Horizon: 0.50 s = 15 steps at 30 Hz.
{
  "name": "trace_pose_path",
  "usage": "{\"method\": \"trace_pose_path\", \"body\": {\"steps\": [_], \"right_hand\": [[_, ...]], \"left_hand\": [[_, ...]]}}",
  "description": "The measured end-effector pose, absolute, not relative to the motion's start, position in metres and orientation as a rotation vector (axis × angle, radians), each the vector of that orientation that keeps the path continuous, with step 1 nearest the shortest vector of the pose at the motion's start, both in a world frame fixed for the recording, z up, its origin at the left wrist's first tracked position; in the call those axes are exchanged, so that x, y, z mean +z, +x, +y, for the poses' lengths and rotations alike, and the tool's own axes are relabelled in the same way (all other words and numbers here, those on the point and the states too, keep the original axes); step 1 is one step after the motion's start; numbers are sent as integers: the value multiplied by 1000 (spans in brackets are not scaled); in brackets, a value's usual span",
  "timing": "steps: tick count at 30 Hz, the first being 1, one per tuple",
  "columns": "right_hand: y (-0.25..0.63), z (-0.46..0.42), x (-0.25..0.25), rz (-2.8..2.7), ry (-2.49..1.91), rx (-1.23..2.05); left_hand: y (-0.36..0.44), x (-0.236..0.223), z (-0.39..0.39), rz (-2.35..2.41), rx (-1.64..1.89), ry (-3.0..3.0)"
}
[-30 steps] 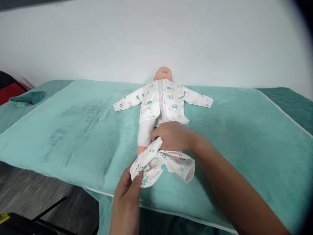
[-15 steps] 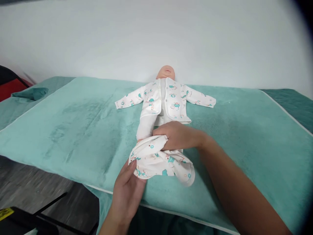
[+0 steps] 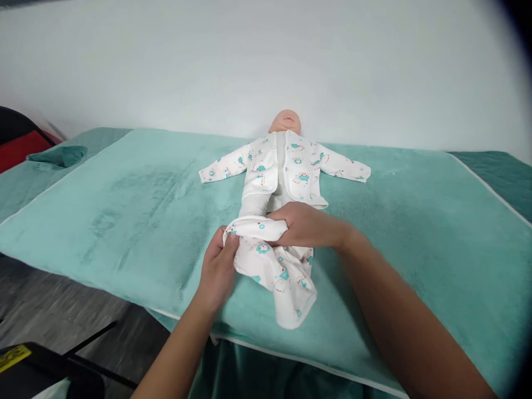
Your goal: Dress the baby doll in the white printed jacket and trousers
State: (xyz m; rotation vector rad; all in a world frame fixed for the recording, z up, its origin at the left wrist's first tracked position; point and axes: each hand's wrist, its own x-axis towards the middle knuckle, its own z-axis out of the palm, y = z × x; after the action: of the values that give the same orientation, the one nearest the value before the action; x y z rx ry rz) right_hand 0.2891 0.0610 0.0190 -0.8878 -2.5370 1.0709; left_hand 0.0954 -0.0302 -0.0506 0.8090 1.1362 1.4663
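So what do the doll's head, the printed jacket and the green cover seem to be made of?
Doll's head: smooth, likely vinyl or rubber, from its sheen. Printed jacket: matte, probably cotton, from its soft creases. Green cover: velvety plush, likely synthetic, from brushed marks.

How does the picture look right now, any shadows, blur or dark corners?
Head view: soft, fairly even light; a dark, blurred band cuts the right edge; a soft shadow falls on the green mat beside the right forearm; the doll and patterned trousers look reasonably clear.
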Motion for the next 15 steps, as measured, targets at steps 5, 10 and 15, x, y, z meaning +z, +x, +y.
{"method": "trace_pose_path", "body": {"steps": [5, 10, 15], "right_hand": [[290, 63, 19, -2417, -1002, 1179], [287, 64, 15, -2297, -1081, 1065], [282, 66, 11, -2158, -1173, 1084]], "left_hand": [[91, -45, -9, 1371, 1523, 1058], [84, -44, 26, 1445, 1522, 1223], [83, -42, 74, 1389, 1534, 1381]]}}
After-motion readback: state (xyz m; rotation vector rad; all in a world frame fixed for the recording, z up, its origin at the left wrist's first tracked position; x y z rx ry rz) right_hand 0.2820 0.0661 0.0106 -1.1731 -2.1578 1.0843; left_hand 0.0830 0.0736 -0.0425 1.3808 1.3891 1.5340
